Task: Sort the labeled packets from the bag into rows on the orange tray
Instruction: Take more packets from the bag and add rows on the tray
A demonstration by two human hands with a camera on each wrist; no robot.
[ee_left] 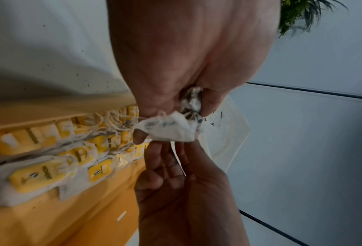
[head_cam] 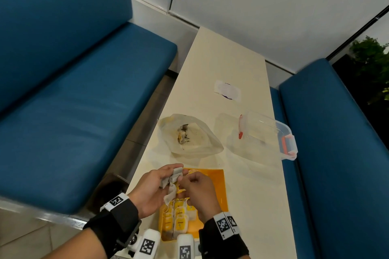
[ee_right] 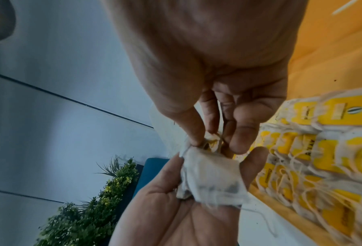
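My left hand (head_cam: pixel 163 177) grips a small bunch of grey-white tea-bag packets (head_cam: pixel 171 182) just above the far left corner of the orange tray (head_cam: pixel 216 187). In the left wrist view the same hand (ee_left: pixel 173 121) holds the crumpled packets (ee_left: pixel 169 129) between thumb and fingers. My right hand (head_cam: pixel 189 184) meets it from the right. In the right wrist view that hand (ee_right: pixel 215 144) pinches the yellow tag and string (ee_right: pixel 210 141) of a packet (ee_right: pixel 213 179) lying on the left palm (ee_right: pixel 176 213). Rows of packets with yellow labels (head_cam: pixel 179 219) lie on the tray's near left part.
A crumpled clear plastic bag (head_cam: pixel 189 135) lies on the cream table (head_cam: pixel 221 52) beyond the tray. An open clear container with orange latches (head_cam: pixel 268 134) stands to the right. A paper scrap (head_cam: pixel 227 90) lies farther back. Blue benches (head_cam: pixel 73 101) flank the table.
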